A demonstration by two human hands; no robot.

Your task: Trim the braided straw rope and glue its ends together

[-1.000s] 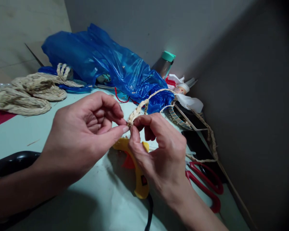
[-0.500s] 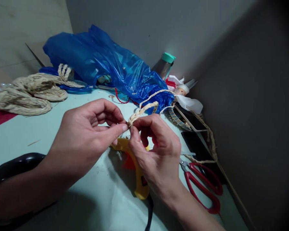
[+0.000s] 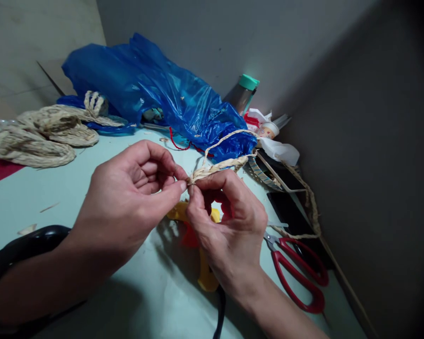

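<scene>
My left hand (image 3: 127,202) and my right hand (image 3: 229,226) meet above the pale green table (image 3: 35,193), both pinching one end of a tan braided straw cord (image 3: 217,166). Thumb and forefinger of each hand press on the cord's frayed tip. From the pinch the cord runs right, loops back over the blue bag and trails down along the table's right edge. A yellow glue gun (image 3: 205,275) lies on the table under my right hand, mostly hidden by it.
A crumpled blue plastic bag (image 3: 151,94) fills the back. Bundles of straw fibre (image 3: 38,134) lie at the left. Red-handled scissors (image 3: 297,273) rest at the right, near a dark flat object. A teal-capped bottle (image 3: 242,94) and a small doll stand by the wall. A black curved object sits bottom left.
The free stretch of cord has swung from pointing up to lying nearly level toward the right. My right hand has drawn back, uncovering the scissors' blades. Both hands kept their pinch.
</scene>
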